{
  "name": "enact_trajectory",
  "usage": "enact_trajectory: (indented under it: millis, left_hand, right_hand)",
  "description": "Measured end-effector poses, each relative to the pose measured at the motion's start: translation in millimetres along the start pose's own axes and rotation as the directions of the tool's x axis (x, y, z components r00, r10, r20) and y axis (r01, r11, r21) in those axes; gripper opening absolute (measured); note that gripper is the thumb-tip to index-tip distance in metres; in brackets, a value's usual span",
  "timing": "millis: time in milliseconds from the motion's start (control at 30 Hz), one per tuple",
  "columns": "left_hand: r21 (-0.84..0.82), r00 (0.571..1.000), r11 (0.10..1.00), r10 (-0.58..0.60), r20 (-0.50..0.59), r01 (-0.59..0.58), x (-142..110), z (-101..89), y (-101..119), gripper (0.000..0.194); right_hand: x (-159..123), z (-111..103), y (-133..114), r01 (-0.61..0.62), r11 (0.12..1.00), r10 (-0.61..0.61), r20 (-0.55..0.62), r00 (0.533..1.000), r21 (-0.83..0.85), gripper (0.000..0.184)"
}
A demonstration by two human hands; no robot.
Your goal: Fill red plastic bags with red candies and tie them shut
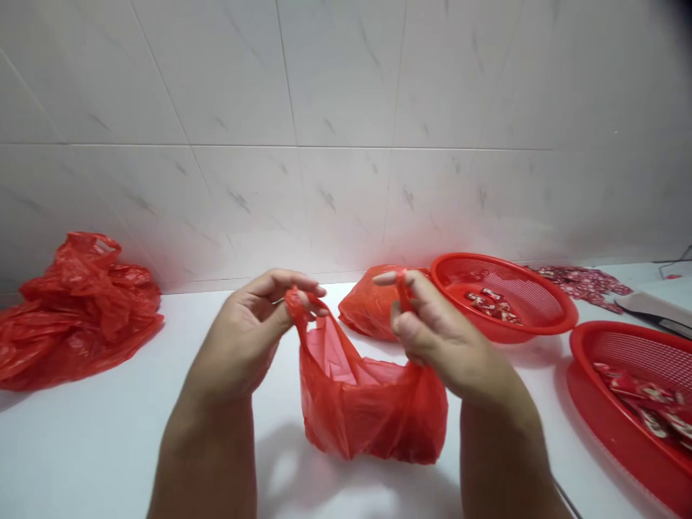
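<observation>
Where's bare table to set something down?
Best: the table left, between the crumpled plastic and the left hand. Smaller: just this side of the held bag. Crowded: right side, with the rear basket, front basket and red packets; behind the right hand, a rear bag beside the rear basket.

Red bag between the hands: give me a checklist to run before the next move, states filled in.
1. Left hand has one handle of the bag: ok, it is at the thumb and fingers.
2. Right hand has the other handle: ok, it loops over the index finger.
3. Mouth closed: not ok, it gapes between the hands.
4. Contents identified: cannot tell, only pinkish surfaces show inside.
5. Bag's base on the table: cannot tell, there is shadow below it.
6. Near basket apart from the bag: ok, it stands off to the right.
</observation>
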State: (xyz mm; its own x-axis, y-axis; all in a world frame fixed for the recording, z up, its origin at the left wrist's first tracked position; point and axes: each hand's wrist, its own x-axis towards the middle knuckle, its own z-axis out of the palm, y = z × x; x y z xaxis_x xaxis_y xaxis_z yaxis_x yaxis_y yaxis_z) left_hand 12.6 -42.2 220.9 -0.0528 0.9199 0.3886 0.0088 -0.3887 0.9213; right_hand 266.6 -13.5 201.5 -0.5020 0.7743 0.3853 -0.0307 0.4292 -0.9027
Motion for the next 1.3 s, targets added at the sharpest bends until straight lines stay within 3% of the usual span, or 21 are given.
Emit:
enact_trajectory:
  millis: [67,167,267,367,433,600,767,967,1033,1167,1200,1300]
  left_hand:
    - [0.094,0.995,0.994,-0.059,0.082,0.051,-4,13.6,0,0.039]
    - [0.255,0.985,0.961,-0.138,0.108,0.106,-12,32.8,4,0.060]
    - [0.370,0.979,0.925,-0.144,0.147,0.080,-19,43.4,9,0.074]
    - [0.393,0.962,0.918,-0.145,0.230,0.044,-23,41.4,12,0.071]
    - [0.389,0.950,0.921,-0.128,0.285,0.008,-24,35.9,13,0.061]
    - [0.437,0.928,0.898,-0.115,0.355,-0.056,-23,26.6,12,0.026]
    - [0.470,0.951,0.877,-0.060,0.303,-0.094,-20,30.4,10,0.004]
    - [0.547,0.979,0.828,0.007,0.206,-0.121,-20,34.6,11,0.013]
    - [0.510,0.970,0.851,-0.001,0.243,-0.127,-22,34.6,11,0.014]
    - [0.452,0.953,0.883,-0.014,0.302,-0.130,-22,36.1,8,0.013]
    - [0.447,0.958,0.886,-0.012,0.286,-0.122,-21,37.6,6,0.019]
    - [0.396,0.950,0.916,-0.070,0.305,-0.060,-15,45.1,-3,0.072]
  right_hand:
    - [4,12,-3,-0.042,0.988,0.049,0.045,0.998,-0.146,0.066]
    - [6,28,-9,-0.078,0.962,0.115,0.131,0.985,-0.260,0.073]
    - [7,37,-12,-0.078,0.958,0.139,0.210,0.968,-0.276,0.057]
    - [7,35,-8,-0.016,0.932,0.125,0.280,0.952,-0.363,0.005]
    - [9,29,-4,0.029,0.915,0.111,0.320,0.941,-0.403,0.022]
    - [10,9,4,0.012,0.987,0.044,0.338,0.940,-0.162,0.036]
    - [9,9,10,-0.126,0.992,0.114,0.325,0.939,0.017,0.050]
    - [16,17,16,-0.240,0.945,0.190,0.223,0.956,0.221,0.047]
    - [18,15,17,-0.265,0.939,0.224,0.195,0.955,0.218,0.047]
    - [21,7,19,-0.270,0.945,0.217,0.264,0.940,0.185,0.056]
    - [21,6,19,-0.255,0.947,0.199,0.269,0.942,0.194,0.056]
    - [20,4,17,-0.195,0.955,0.139,0.244,0.960,0.224,0.050]
